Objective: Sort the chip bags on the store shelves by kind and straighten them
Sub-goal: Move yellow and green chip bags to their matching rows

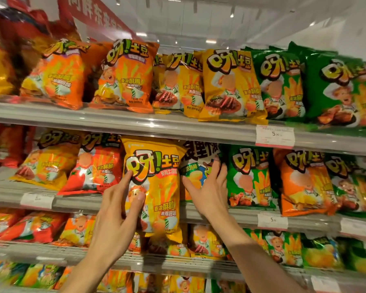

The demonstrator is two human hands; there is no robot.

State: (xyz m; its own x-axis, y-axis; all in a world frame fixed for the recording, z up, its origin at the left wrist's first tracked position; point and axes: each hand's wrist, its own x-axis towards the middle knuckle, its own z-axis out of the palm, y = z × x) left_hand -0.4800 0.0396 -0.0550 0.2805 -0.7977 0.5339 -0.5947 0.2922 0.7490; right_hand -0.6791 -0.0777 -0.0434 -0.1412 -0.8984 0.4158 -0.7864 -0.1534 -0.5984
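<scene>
The left hand (118, 210) held a yellow chip bag (156, 187) out in front of the middle shelf (199, 210), thumb and forefinger spread across its printed front; the other fingers were hidden behind the bag, so how they gripped could not be told. The bag's lower edge hung down over the row beneath. Just to its right, the right hand (209, 187) lay with fingers spread on a white-and-green bag (197, 163), whose lower half was covered by the palm and its left side by the yellow bag. A green bag (249, 176) stood just beside that hand. The far-left bags on the top shelf (114, 121) were blurred. A price tag (274, 136) showed a 5; its smaller print was unreadable.
</scene>
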